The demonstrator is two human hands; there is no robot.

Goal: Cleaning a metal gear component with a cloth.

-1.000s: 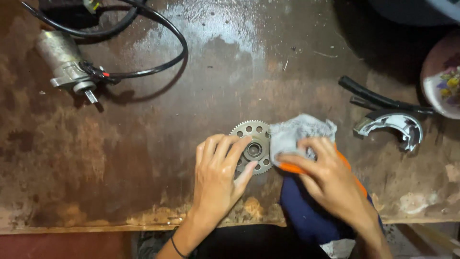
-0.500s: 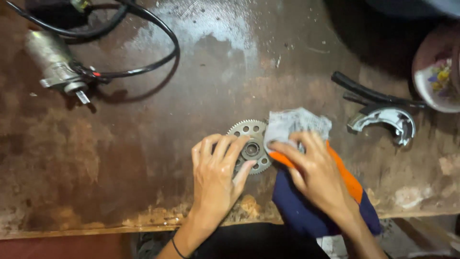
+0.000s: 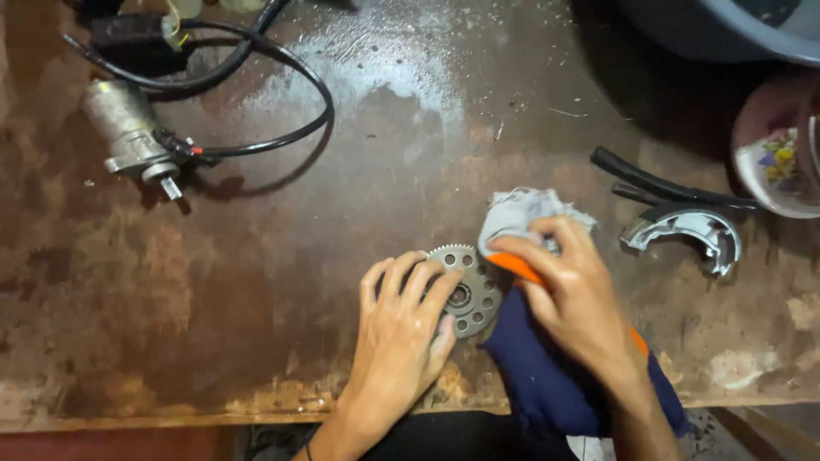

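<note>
Head view: near the front edge of the rusty counter (image 3: 256, 282) we see the toothed metal gear (image 3: 468, 294) lying flat, our left hand (image 3: 401, 329) spread over it, our right hand (image 3: 576, 299) bunched around a soft grey rag (image 3: 517, 213). We judge the gear stiff, heavy, maybe oily; grip its rim.

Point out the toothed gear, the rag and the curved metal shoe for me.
toothed gear (image 3: 471, 299), head view, on its holed face.
rag (image 3: 517, 213), head view, on the grey bunched part.
curved metal shoe (image 3: 696, 229), head view, on its arc.
</note>
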